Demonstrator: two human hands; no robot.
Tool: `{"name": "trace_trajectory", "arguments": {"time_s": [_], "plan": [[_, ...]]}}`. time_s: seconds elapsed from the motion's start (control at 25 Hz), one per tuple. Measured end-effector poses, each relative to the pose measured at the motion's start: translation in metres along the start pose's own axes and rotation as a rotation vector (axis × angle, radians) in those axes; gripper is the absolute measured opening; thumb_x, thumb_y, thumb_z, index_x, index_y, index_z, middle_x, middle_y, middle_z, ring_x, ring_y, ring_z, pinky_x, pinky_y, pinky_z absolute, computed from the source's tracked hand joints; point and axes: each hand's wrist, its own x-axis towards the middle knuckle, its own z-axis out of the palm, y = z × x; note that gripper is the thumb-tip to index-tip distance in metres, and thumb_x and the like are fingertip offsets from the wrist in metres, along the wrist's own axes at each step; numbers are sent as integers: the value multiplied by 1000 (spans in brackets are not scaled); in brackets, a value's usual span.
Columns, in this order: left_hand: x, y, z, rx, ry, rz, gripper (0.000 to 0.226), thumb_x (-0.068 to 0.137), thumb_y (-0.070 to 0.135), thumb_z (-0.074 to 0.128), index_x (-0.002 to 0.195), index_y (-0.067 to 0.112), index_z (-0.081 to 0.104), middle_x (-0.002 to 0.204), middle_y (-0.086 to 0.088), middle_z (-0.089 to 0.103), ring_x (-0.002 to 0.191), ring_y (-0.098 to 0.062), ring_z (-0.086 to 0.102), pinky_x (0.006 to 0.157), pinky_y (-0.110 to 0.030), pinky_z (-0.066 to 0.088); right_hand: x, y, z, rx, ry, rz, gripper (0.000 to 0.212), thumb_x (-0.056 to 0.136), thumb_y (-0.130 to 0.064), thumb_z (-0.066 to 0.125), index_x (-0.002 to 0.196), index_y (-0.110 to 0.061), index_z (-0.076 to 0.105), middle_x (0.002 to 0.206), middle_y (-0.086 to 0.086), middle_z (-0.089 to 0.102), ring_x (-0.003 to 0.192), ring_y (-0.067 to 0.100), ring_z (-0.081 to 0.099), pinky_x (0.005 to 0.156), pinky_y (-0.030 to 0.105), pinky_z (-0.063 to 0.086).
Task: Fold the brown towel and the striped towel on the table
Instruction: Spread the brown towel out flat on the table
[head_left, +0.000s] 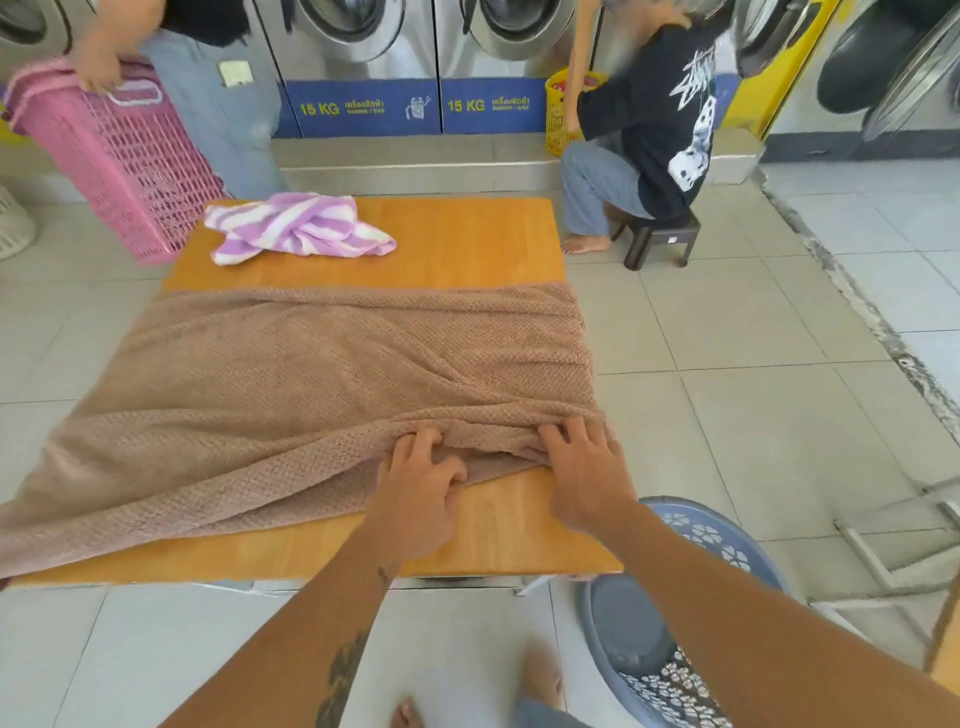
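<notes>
Hands: left hand (421, 483) curls its fingers into the bunched near edge of the brown towel (311, 374), gripping it; right hand (587, 467) lies just beside, fingers spread and fairly straight, pressing the same ridge.
Brown towel: spread and wrinkled across the surface (467, 239), not yet folded, left end hanging past the edge.
Striped towel (296, 223): crumpled at the far left corner, untouched.
Risk: tugging this edge could drag the overhanging end onto the floor (727, 338); unsmoothed wrinkles would likely make the fold crooked.
</notes>
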Motion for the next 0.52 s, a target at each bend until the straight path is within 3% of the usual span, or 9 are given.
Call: {"name": "trace_trajectory", "arguments": {"time_s": [0.16,0.32,0.44,0.52], "plan": [[17,14,6,155,17,-141,41,90,34,55,130,31,45,140,-6,28,127,-30,31,104,-47,35,36,12,-26,-20,-108,-35,38,82,-12,54,117,-27,50,119,1,60,115,27,54,95,43,37],[28,19,-5,263,33,-142,32,88,28,49,119,23,57,128,-7,42,118,-29,40,99,-44,37,48,18,-49,279,-173,-49,33,80,-4,49,104,-26,48,90,-3,60,90,25,57,92,42,37],[22,16,-28,7,213,-33,25,83,28,35,89,17,57,84,1,52,77,-20,52,72,-39,44,47,25,-60,543,-147,51,31,79,1,45,99,-21,48,79,-3,54,73,19,50,69,33,36],[19,13,-52,-214,254,6,15,86,22,30,80,20,44,57,6,39,49,-15,39,51,-32,34,45,26,-62,444,9,22,21,77,-2,48,87,-20,46,77,-2,50,70,18,47,63,32,32]]}}
